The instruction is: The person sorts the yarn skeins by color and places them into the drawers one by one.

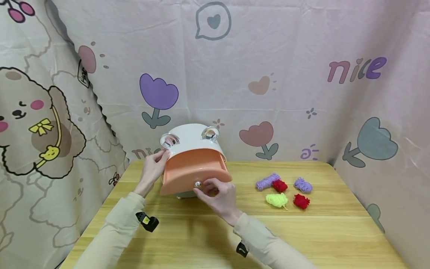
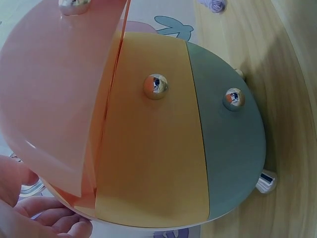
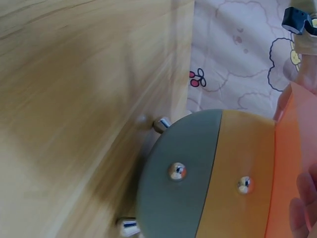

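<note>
A white, frog-like drawer box [image 1: 192, 135] with shiny ring eyes stands on the table. Its pink-orange top drawer [image 1: 188, 176] is pulled out. Below it are a yellow drawer [image 2: 153, 158] and a grey-green drawer [image 2: 230, 148], both closed. My left hand [image 1: 152, 170] grips the box's upper left edge beside the left eye, thumb and fingers apart across the rim. My right hand [image 1: 218, 196] is at the top drawer's silver knob [image 1: 197, 184], thumb and forefinger bent beside it. Whether they pinch the knob does not show clearly.
To the right on the wooden table [image 1: 322, 231] lie purple yarn bundles [image 1: 267, 182], red yarn bundles [image 1: 301, 201] and a yellow-green one [image 1: 277, 200]. A patterned cloth [image 1: 289, 48] hangs behind and at the sides. Short silver legs [image 3: 161, 124] lift the box.
</note>
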`<state>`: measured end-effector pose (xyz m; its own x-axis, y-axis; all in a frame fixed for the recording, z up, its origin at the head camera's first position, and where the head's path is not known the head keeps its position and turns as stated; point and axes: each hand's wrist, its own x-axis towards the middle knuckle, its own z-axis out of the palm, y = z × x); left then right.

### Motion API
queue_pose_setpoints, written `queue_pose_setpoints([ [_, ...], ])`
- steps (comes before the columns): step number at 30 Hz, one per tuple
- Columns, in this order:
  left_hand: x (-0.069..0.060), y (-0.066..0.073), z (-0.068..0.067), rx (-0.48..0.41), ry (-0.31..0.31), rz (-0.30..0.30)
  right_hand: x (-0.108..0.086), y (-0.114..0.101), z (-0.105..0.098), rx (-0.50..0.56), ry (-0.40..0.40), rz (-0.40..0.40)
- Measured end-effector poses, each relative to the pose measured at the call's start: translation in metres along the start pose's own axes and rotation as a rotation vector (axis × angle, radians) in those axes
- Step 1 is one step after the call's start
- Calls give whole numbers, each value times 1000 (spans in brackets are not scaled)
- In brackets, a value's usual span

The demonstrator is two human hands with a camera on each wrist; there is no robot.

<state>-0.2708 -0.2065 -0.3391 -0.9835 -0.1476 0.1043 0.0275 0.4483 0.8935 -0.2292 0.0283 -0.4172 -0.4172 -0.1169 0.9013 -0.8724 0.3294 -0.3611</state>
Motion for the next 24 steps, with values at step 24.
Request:
queue_pose_setpoints([
  [24, -2, -1, 1, 33, 29, 2, -31, 54, -101, 161, 149, 225],
])
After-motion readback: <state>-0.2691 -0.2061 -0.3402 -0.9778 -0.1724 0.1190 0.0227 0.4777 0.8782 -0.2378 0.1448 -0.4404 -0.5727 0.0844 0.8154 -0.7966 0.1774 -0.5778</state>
